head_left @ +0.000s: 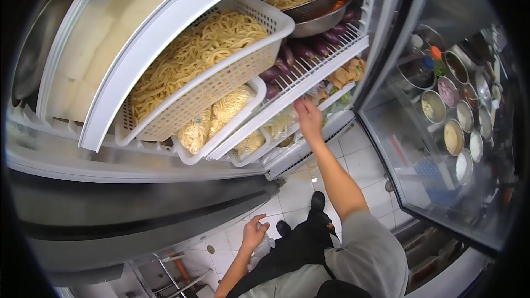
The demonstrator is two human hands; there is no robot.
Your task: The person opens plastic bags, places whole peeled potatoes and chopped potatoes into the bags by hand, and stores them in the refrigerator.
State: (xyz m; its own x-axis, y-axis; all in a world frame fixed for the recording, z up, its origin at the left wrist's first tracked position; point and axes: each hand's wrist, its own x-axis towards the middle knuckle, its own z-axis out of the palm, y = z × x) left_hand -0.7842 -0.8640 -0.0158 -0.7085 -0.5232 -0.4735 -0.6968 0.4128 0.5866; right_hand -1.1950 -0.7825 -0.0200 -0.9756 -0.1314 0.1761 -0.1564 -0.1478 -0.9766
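Observation:
My right hand reaches into the open fridge, just below the edge of the shelf with purple eggplants. Its fingers are partly hidden among bagged food on the lower shelf, so I cannot see whether they grip anything. Nearest to it are a clear bag of pale food and some brown, crumpled-looking pieces. Low by my body, my left hand has its fingers curled. A crumpled clear plastic bag hangs from it.
Above, a white perforated basket holds thick noodles, with bagged noodles in a tray below. Metal bowls stand at the back. The glass door swings open on the right; several ingredient containers show through it. Tiled floor lies beneath.

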